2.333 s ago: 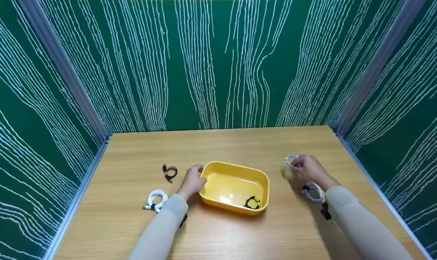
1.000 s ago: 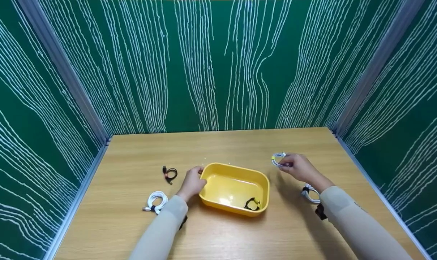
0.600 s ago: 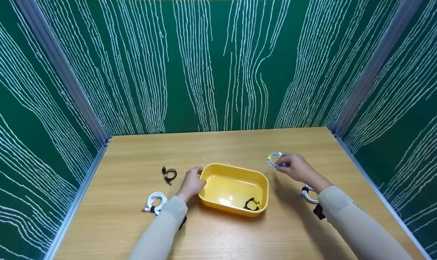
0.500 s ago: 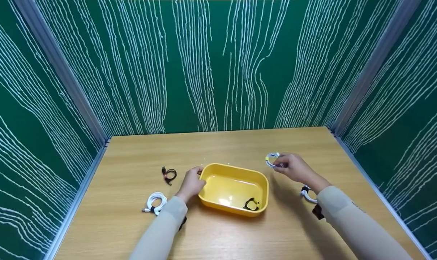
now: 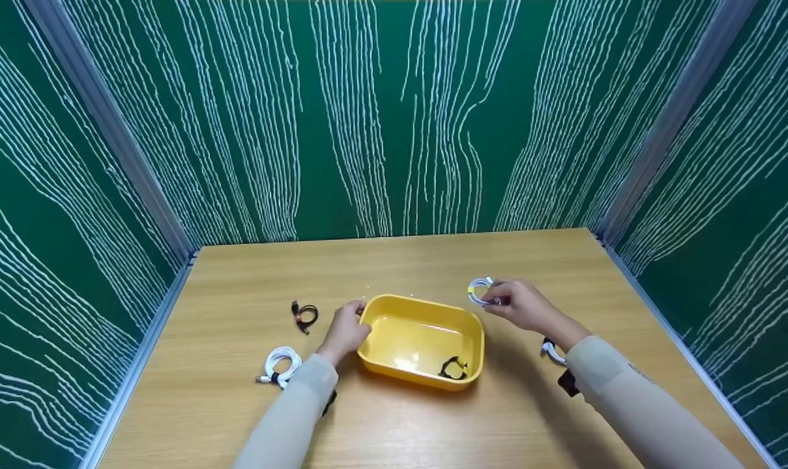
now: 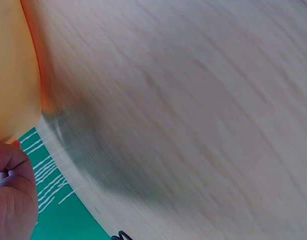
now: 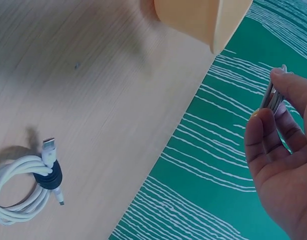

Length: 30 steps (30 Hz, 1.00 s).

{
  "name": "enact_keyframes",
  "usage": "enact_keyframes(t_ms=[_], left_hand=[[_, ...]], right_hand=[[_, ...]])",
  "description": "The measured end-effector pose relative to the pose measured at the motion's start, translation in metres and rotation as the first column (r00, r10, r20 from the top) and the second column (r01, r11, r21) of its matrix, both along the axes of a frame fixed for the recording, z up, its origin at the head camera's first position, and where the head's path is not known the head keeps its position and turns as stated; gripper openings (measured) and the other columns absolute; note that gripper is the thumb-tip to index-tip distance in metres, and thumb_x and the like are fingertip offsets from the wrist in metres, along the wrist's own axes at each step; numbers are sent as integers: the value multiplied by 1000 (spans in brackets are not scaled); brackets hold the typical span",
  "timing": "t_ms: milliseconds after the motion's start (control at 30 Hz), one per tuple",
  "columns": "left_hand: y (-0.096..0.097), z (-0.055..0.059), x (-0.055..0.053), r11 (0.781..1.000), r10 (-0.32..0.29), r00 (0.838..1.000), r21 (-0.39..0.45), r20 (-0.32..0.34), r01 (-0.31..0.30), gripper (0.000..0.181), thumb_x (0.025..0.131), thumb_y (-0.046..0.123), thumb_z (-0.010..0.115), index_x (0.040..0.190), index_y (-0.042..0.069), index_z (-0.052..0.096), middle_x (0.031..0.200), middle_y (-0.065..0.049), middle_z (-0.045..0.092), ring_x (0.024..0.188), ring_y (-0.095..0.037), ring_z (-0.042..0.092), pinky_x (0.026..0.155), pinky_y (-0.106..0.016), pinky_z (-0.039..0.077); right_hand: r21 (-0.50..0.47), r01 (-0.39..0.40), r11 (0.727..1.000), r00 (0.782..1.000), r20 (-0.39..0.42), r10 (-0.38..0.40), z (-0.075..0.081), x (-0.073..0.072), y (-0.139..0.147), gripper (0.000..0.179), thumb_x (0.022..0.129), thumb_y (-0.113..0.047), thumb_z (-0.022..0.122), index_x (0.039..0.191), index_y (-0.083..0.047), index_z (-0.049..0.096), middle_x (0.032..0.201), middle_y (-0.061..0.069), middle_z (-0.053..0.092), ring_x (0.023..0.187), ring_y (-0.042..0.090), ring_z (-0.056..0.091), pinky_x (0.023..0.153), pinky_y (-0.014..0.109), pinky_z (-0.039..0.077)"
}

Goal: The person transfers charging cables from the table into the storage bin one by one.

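A yellow plastic bin point(image 5: 426, 378) stands mid-table, and my left hand point(image 5: 345, 332) grips its left rim with the thumb inside. In its front right corner lies a small coiled black cable point(image 5: 454, 369) with a bit of yellow. My right hand point(image 5: 523, 305) pinches a coiled white cable point(image 5: 477, 291) with a yellow tie, held in the air by the bin's far right corner. The right wrist view shows that coil point(image 7: 274, 97) edge-on between thumb and fingers. In the left wrist view the left hand point(image 6: 14, 192) is partly cut off, with fingers curled at the bin point(image 6: 16, 70).
Left of the bin on the wooden table point(image 5: 394, 260) lie a small black cable with a red tie point(image 5: 306, 315) and a thicker coiled white cable point(image 5: 283, 358). Another white cable with a black strap point(image 7: 23, 185) lies below the right forearm. Green walls with white lines enclose the table.
My right hand has carried the white cable leftward, from the right side of the table toward the bin. The left hand and the bin have stayed in place.
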<state>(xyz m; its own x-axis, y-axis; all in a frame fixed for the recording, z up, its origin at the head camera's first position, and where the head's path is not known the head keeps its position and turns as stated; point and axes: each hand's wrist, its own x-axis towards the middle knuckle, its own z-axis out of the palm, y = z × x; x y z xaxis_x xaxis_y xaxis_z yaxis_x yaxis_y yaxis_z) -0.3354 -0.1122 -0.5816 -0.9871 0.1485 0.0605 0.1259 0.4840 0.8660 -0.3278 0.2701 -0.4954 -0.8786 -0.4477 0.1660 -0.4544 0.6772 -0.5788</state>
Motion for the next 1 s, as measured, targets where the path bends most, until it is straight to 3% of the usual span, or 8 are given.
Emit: enact_keyframes(t_ms=[300, 433, 700, 1000], left_hand=[[1, 1, 1, 1000, 1, 1000, -15, 8, 0, 44, 84, -12, 64, 128, -7, 67, 120, -22, 69, 109, -30, 65, 94, -39, 60], [1, 1, 0, 1000, 0, 1000, -27, -5, -1, 44, 84, -11, 65, 128, -8, 68, 120, -22, 69, 109, -30, 66, 94, -39, 60], [-1, 1, 1, 1000, -12, 999, -29, -43, 11, 42, 81, -13, 64, 122, -8, 69, 113, -22, 72, 97, -27, 68, 80, -33, 61], [0, 3, 0, 1000, -4, 1000, -25, -23, 3, 41, 83, -12, 65, 124, -8, 68, 116, -23, 71, 101, -28, 67, 87, -37, 61]], right_hand=[[12, -10, 1000, 999, 49, 9, 5, 6, -9, 13, 95, -2, 79, 105, -8, 85, 104, 8, 73, 86, 19, 60, 76, 23, 56], [13, -41, 999, 999, 31, 41, 5, 7, -13, 12, 95, -2, 80, 105, -6, 85, 101, 8, 72, 84, 18, 58, 73, 22, 54], [29, -110, 994, 994, -9, 110, 2, 9, -20, 12, 92, 2, 80, 99, -6, 85, 96, 5, 71, 80, 13, 57, 71, 21, 53], [47, -138, 989, 990, 40, 136, 3, 13, -27, 10, 94, 0, 80, 102, -3, 84, 100, 6, 73, 85, 16, 61, 77, 23, 58]])
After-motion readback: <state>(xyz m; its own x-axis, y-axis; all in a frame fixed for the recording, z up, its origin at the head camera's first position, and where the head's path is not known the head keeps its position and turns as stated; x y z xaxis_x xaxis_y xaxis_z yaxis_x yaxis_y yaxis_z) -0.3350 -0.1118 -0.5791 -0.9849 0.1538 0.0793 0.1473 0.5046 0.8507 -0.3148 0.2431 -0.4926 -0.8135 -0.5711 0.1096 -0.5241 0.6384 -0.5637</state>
